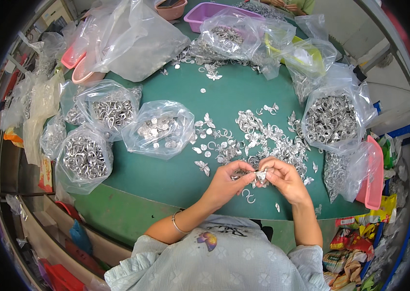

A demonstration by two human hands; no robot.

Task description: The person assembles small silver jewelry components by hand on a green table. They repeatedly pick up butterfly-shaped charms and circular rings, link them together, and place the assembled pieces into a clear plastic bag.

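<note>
My left hand [228,183] and my right hand [286,181] meet near the front edge of the green table. Between their fingertips is a small silver metal piece [261,175], pinched from both sides; the fingers partly hide its shape. Just beyond my hands spreads a loose heap of silver metal parts [282,151], some winged and some curved like open rings. A few C-shaped pieces [248,196] lie below my fingers. Left of my left hand rests a winged silver charm [202,168], with small round discs [203,147] behind it.
Open plastic bags of silver parts stand at left [86,157] and right [333,119]; another bag [159,130] holds discs. A pink tray [373,174] edges the right side. A purple basin [193,17] is at the back, near another person's hands [290,8].
</note>
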